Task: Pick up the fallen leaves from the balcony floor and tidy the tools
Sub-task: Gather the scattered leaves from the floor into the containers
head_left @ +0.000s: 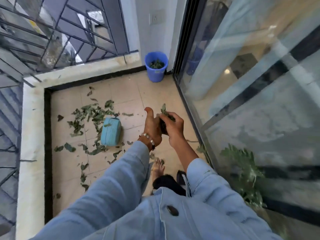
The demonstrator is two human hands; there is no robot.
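Green fallen leaves [94,115] lie scattered over the beige tiled balcony floor [124,90], mostly left of centre. A light blue pouch [110,131] lies among them. My right hand [173,126] is closed around a bunch of leaves [165,111], held above the floor. My left hand [153,125], with a bead bracelet at the wrist, presses against the same bunch from the left, thumb up. A blue bucket [156,66] with leaves inside stands in the far corner.
A white parapet [31,135] with a dark metal grille [52,35] borders the left and far sides. A glass sliding door [251,101] runs along the right, with a green plant [242,163] near its base. My bare foot [158,168] rests on the tiles.
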